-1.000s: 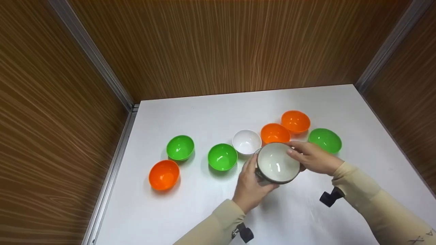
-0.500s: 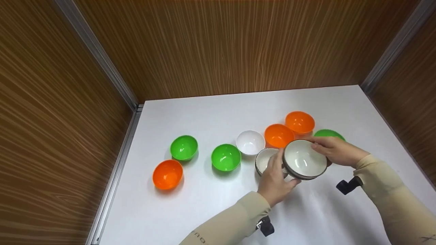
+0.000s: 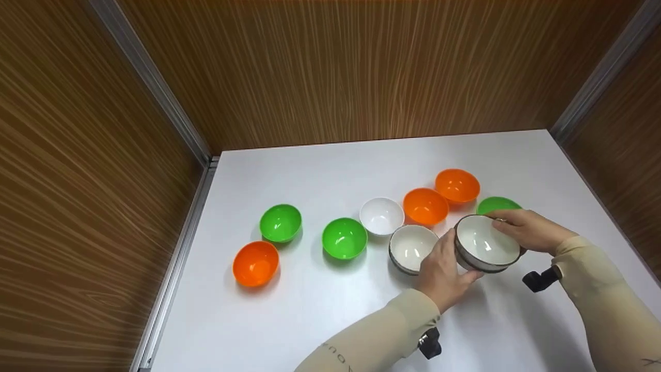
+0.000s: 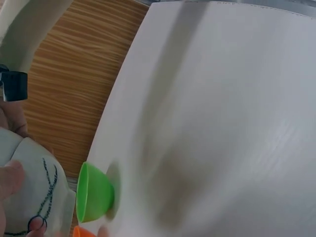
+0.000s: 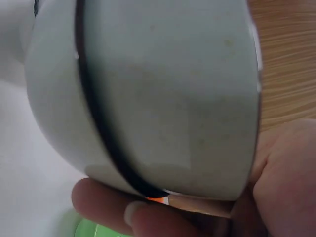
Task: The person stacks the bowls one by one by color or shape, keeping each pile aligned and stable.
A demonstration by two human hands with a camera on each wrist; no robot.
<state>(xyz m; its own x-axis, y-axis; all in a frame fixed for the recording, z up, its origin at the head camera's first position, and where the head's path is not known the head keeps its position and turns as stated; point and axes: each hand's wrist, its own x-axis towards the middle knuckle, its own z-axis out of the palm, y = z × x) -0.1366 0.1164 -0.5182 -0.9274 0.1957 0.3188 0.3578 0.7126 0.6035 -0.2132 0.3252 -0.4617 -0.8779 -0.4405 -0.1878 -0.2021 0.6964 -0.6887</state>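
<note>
Two nested cream bowls (image 3: 488, 242) with dark rims are held tilted above the table by both hands. My left hand (image 3: 443, 275) grips their left side, fingers along the outer wall and thumb low in front. From the right, my right hand (image 3: 531, 230) holds the rim, its thumb over the inside edge. The dark rim of the lower bowl (image 5: 54, 94) shows below the upper one (image 5: 182, 98) in the right wrist view. Dark painted lines mark the outer wall of a held bowl (image 4: 54, 173) in the left wrist view. Another cream bowl (image 3: 410, 249) sits just left, partly behind my left hand.
Behind stand a white bowl (image 3: 381, 216) and two orange bowls (image 3: 425, 206) (image 3: 457, 186). A green bowl (image 3: 497, 205) is partly hidden by my right hand. Further left are two green bowls (image 3: 344, 238) (image 3: 280, 223) and an orange bowl (image 3: 255, 263). Wood-grain panels (image 3: 361, 72) border the white table (image 3: 289, 330).
Both hands have carried the nested cream bowls to the right, uncovering the cream bowl on the table. The right hand now covers part of the right green bowl. The other bowls stay put.
</note>
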